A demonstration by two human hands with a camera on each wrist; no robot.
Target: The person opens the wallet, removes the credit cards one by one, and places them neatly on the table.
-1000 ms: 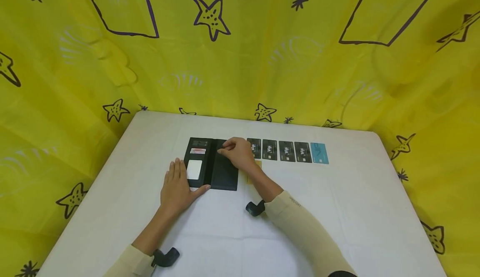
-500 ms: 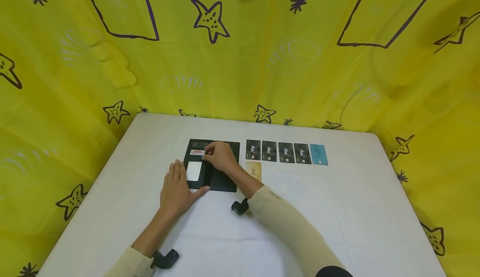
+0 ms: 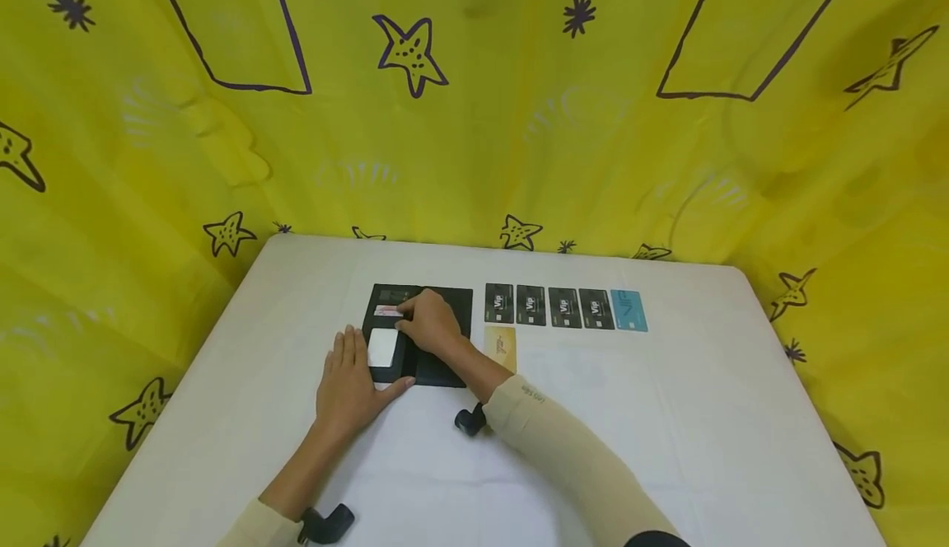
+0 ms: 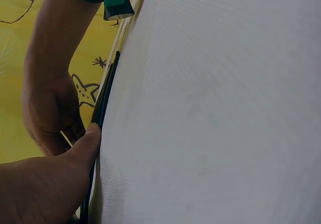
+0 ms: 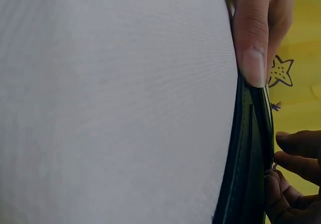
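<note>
A black wallet point(image 3: 445, 372) lies opened flat on the table. Its left panel holds a white card point(image 3: 382, 348) behind a window and a red-and-white card point(image 3: 388, 310) above it. My left hand point(image 3: 347, 390) rests flat along the panel's left edge, thumb straight at the bottom edge; the left wrist view shows that thumb point(image 4: 86, 144) against the wallet's edge point(image 4: 105, 93). With bent fingers, my right hand point(image 3: 433, 324) pinches the right end of the red-and-white card. In the right wrist view, fingertips of the right hand point(image 5: 296, 176) meet over the wallet point(image 5: 246, 158).
Right of the wallet several black Vip cards point(image 3: 530, 306) stand in a row ending in a blue card point(image 3: 628, 310). A gold card point(image 3: 500, 349) lies below the row's left end. A yellow patterned curtain point(image 3: 474, 143) hangs behind the white table point(image 3: 593, 432).
My right hand has moved left from the wallet's right panel to the red-and-white card, uncovering the leftmost black card and the gold card. My left hand has kept its place.
</note>
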